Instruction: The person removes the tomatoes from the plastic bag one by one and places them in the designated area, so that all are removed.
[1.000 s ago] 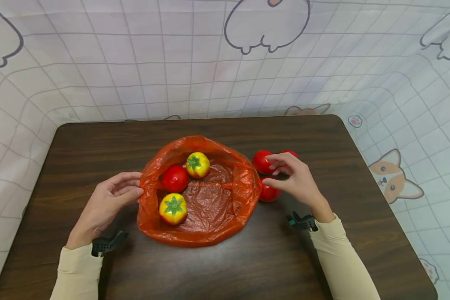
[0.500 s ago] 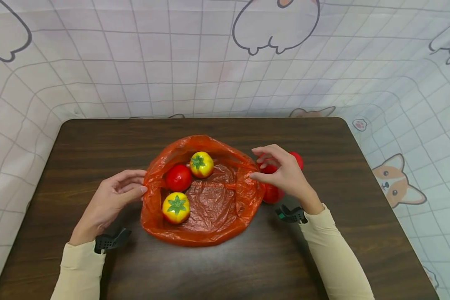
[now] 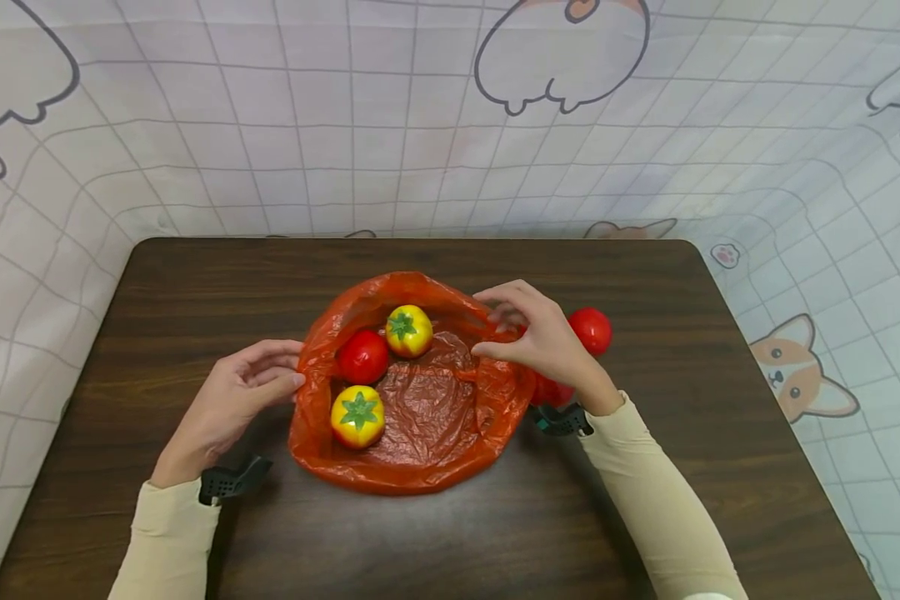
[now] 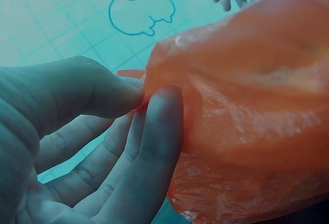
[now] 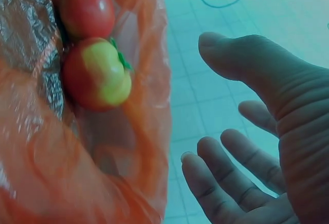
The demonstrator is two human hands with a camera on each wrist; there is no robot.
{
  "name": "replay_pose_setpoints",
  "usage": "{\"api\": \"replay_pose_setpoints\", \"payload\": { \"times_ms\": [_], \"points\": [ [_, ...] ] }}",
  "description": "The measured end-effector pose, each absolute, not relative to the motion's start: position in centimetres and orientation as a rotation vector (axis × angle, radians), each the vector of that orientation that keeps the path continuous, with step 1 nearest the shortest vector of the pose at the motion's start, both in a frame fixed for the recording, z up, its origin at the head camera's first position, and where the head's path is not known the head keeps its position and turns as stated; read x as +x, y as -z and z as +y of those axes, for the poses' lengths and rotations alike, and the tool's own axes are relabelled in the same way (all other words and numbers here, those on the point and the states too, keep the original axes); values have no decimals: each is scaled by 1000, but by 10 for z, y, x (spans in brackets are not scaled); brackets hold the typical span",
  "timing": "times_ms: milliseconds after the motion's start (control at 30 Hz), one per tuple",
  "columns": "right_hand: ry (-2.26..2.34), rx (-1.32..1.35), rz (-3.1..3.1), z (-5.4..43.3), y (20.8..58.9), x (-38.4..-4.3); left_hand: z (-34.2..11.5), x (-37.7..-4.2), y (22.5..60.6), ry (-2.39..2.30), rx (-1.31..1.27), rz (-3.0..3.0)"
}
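An orange-red plastic bag lies wide open on the table. My left hand pinches the bag's left rim between thumb and fingers, as the left wrist view also shows. In the bag sit a red tomato-like fruit and two yellow-and-red fruits with green star-shaped leaves, one nearer and one farther. My right hand hovers over the bag's right rim, thumb and fingers apart and holding nothing. Beyond that rim lie a red fruit and another red one, partly covered by my hand and the bag.
The dark wood table has rounded back corners. A white grid-patterned cloth with dog drawings hangs behind it and along its sides. Each wrist wears a black band.
My right hand has moved left from the red fruits to over the bag's right rim. The left hand keeps its hold on the rim. The head view has shifted slightly.
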State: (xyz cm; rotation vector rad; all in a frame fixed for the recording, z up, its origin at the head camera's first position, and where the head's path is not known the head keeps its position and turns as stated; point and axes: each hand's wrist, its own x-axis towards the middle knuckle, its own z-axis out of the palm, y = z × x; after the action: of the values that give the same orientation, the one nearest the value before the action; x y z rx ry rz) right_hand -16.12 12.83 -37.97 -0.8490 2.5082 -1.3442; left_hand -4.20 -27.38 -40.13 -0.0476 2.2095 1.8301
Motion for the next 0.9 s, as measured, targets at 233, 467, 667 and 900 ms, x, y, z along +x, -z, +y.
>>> {"api": "replay_pose_setpoints", "payload": {
  "times_ms": [233,467,667,900],
  "points": [
    [1343,-843,2444,109,383,-166,-273,-43,402,-1815,-58,2211],
    [1273,-876,2442,90,387,-172,-272,-43,402,-1804,-68,2228],
    [1229,-888,2446,75,388,-178,-272,-43,403,-1817,-60,2225],
    [1195,-902,2457,63,390,-184,-272,-41,400,-1822,-65,2217]
  ]
}}
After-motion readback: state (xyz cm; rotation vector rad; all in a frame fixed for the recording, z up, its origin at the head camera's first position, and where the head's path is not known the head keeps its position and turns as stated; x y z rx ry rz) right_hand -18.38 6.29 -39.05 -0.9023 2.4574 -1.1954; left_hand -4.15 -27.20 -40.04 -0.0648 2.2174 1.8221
